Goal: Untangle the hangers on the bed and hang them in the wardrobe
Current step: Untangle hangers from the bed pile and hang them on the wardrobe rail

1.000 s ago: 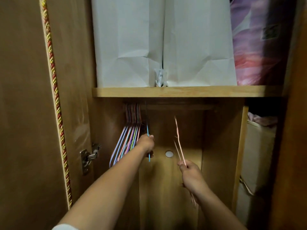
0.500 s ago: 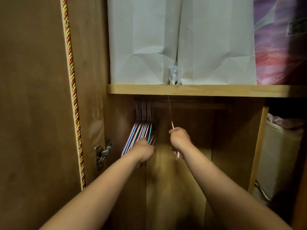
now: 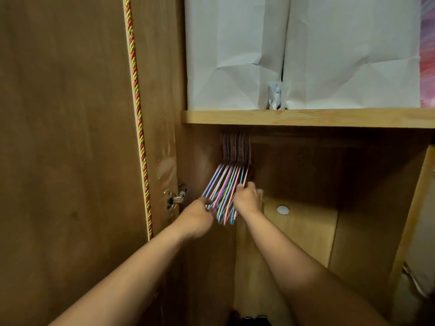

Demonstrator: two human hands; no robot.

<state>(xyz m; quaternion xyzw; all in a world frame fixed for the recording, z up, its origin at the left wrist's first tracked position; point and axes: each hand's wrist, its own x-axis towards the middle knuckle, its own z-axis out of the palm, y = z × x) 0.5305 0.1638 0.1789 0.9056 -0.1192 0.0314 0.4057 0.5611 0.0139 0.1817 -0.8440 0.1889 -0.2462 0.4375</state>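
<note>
A bundle of thin coloured hangers [image 3: 227, 182], blue, pink, purple and green, hangs by its hooks from the dark rail [image 3: 306, 140] under the wardrobe shelf, at the rail's left end. My left hand [image 3: 197, 216] grips the bundle's lower left side, its fingertips hidden among the wires. On the bundle's right side, my right hand [image 3: 249, 198] has its fingers curled on the outermost pink hanger. Both arms reach into the wardrobe.
The open wardrobe door [image 3: 70, 137] with a red and gold cord trim stands at the left, its hinge [image 3: 175, 198] close to my left hand. Two white paper bags [image 3: 235, 55] stand on the wooden shelf [image 3: 306, 116]. A fabric box [image 3: 421, 231] sits at the right.
My right hand has carried the pink hanger up and left onto the rail beside the bundle. My left hand moved down to the bundle's left side. The camera turned left and came closer.
</note>
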